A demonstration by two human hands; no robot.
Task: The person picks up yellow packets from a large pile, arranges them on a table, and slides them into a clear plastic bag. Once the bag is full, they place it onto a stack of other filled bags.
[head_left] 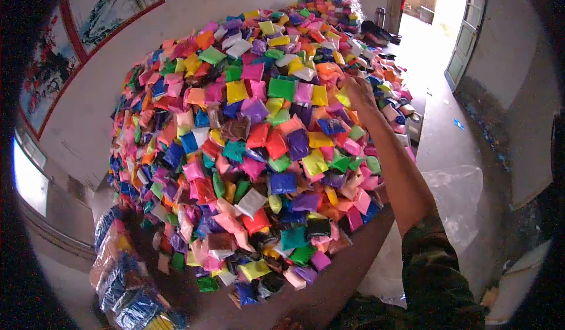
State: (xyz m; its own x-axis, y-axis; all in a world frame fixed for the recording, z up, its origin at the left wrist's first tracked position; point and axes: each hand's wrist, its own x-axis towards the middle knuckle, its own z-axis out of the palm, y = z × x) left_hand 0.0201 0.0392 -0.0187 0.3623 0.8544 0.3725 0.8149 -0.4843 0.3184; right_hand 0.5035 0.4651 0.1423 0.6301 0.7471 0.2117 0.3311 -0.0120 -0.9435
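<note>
A large heap of small coloured packets (282, 183) covers the brown table (347, 277). My right hand (358, 93) is at the heap's upper right side, with the arm stretched out over its right edge. A yellow packet (343, 98) lies against the fingers, and an orange packet (328, 71) is just to the left of them. The fingertips are too small and blurred to tell whether they grip anything. My left hand is not in view.
Clear plastic bags of packets (123, 277) hang at the table's lower left. A large clear plastic bag (453, 206) lies at the right. An open door (468, 35) stands at the back right, with dark items (376, 32) on the floor near it.
</note>
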